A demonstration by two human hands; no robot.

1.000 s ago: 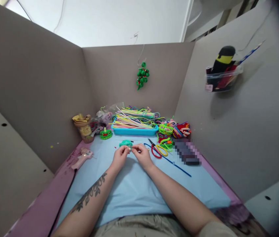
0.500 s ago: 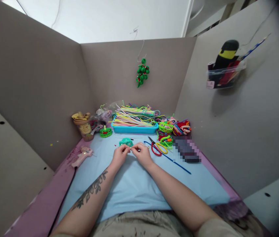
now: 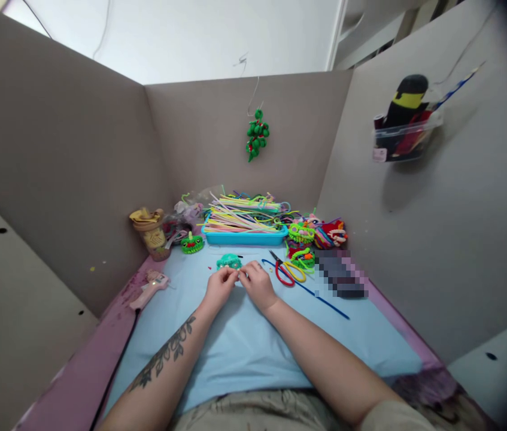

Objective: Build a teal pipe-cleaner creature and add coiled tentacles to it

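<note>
Though close, teal piece [image 3: 228, 261] beyond fingers [image 3: 231, 273].

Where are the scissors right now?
Head view, right of the right hand: the scissors lie on the blue cloth, between that hand and the pixelated dark patch.

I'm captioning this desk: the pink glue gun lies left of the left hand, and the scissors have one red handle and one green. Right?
No: the head view shows the scissors with one red handle and one yellow, not green. The pink glue gun lies left of the left hand.
</note>
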